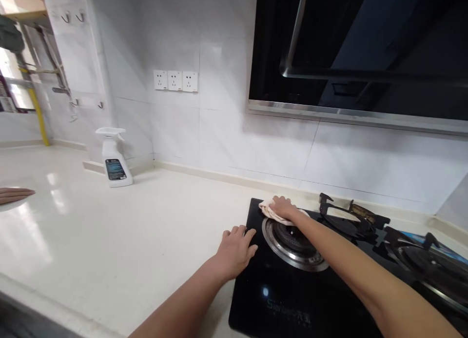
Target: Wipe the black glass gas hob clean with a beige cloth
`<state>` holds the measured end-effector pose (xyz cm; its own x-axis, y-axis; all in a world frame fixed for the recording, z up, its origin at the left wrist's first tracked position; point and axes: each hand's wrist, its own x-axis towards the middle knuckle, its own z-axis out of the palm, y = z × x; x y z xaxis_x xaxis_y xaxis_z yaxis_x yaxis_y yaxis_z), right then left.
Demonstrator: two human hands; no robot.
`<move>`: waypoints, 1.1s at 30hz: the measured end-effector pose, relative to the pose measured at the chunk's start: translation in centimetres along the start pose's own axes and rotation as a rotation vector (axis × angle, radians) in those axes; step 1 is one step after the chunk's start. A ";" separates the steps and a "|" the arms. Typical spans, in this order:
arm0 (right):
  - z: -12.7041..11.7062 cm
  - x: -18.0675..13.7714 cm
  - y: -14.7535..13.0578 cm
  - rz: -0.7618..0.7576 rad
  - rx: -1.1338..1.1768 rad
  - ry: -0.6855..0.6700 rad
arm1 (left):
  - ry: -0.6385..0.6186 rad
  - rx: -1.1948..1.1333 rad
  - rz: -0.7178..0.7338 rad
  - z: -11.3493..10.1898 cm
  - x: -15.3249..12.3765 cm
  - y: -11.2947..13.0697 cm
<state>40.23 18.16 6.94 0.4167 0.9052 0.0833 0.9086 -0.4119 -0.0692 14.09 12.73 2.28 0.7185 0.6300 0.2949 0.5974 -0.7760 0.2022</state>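
Note:
My right hand [283, 206] presses a pale cloth [268, 212] flat on the far left corner of a black glass gas hob [278, 299], just behind its left burner ring [292, 243]. My left hand [236, 248] lies palm down with fingers spread on the white counter [120, 240], its fingertips at the hob's left edge. It holds nothing.
A white spray bottle [115, 157] stands near the tiled wall at the left. A loose black pan support [351, 216] lies behind the burner; a second burner [420, 265] sits right. A black range hood [358, 55] hangs above. Another person's fingers [14, 195] rest at the far left edge.

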 end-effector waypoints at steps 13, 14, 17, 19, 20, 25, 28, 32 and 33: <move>2.9 -12.0 -14.4 -0.706 0.132 0.079 | 0.353 -0.267 -0.361 -1.1 1.8 -3.0; 2.7 -13.6 -14.2 -0.723 0.149 0.087 | 0.336 -0.304 -0.383 -1.5 1.8 -3.2; 2.5 -18.4 -12.8 -0.739 0.229 0.079 | 0.273 -0.391 -0.420 -2.7 1.7 -4.0; 2.7 -21.8 -11.6 -0.743 0.299 0.060 | 0.230 -0.422 -0.419 -3.1 1.7 -4.3; 2.8 -23.4 -10.9 -0.757 0.331 0.056 | 0.209 -0.423 -0.406 -3.2 1.7 -4.5; 4.1 -27.7 -4.7 -0.869 0.404 0.087 | 0.125 -0.388 -0.386 -2.9 1.5 -4.6; 4.5 -25.9 0.5 -0.669 0.368 0.170 | 0.089 -0.341 -0.377 -2.7 1.5 -4.4; 4.1 -22.8 3.8 -0.456 0.265 0.221 | 0.047 -0.285 -0.362 -2.5 1.6 -4.4; 4.0 -22.6 3.3 -0.422 0.241 0.240 | 0.045 -0.273 -0.359 -2.4 1.6 -4.4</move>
<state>33.70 -3.29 0.85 0.0369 0.9259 0.3759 0.9779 0.0439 -0.2042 11.76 17.13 4.13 0.4630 0.8636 0.1997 0.6858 -0.4918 0.5365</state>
